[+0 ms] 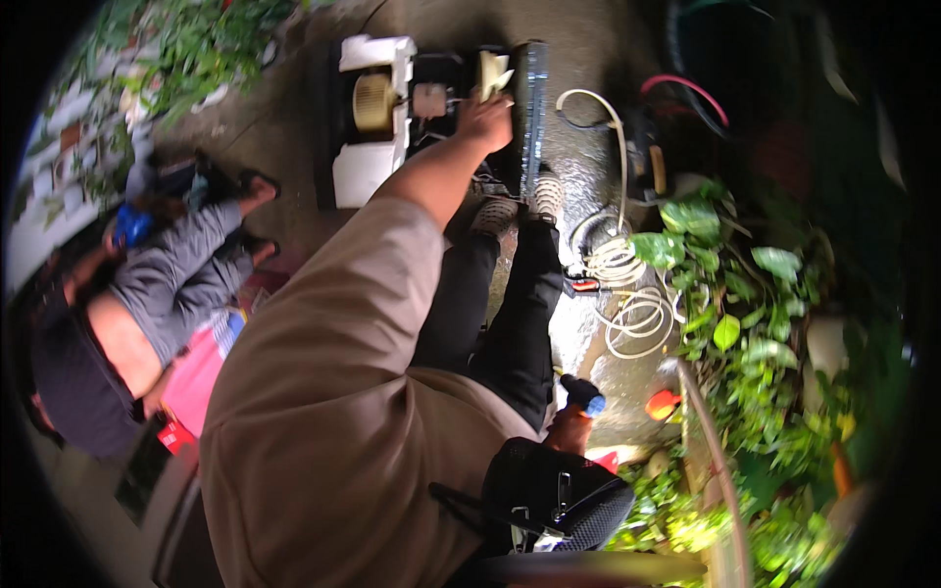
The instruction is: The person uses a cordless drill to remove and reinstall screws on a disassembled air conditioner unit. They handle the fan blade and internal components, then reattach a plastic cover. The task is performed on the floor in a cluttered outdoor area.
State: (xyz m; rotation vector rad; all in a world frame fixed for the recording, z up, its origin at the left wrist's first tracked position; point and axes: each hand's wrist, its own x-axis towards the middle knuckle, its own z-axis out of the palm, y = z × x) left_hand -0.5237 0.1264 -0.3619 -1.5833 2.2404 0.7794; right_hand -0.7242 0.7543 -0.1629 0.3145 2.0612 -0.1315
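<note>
My left arm reaches forward over an opened air conditioner unit (426, 103) that stands on the ground. At its right part my left hand (487, 120) has its fingers closed against a cream fan blade (493, 74). Just right of the blade stands the finned metal coil (532, 113). To the left of the motor sits a yellowish blower wheel (373, 103) between white foam blocks (371, 174). Low at my right side, my right hand (568, 429) grips a dark handheld tool (582, 394) with a blue end. My bag and shirt hide the right forearm.
A cream hose (627, 294) lies coiled on the wet floor, near a dark machine (642, 157) and a red hose (676, 83). Leafy plants (745, 294) line the right side. At left another person (147, 323) crouches. A black bag (559, 495) hangs against me.
</note>
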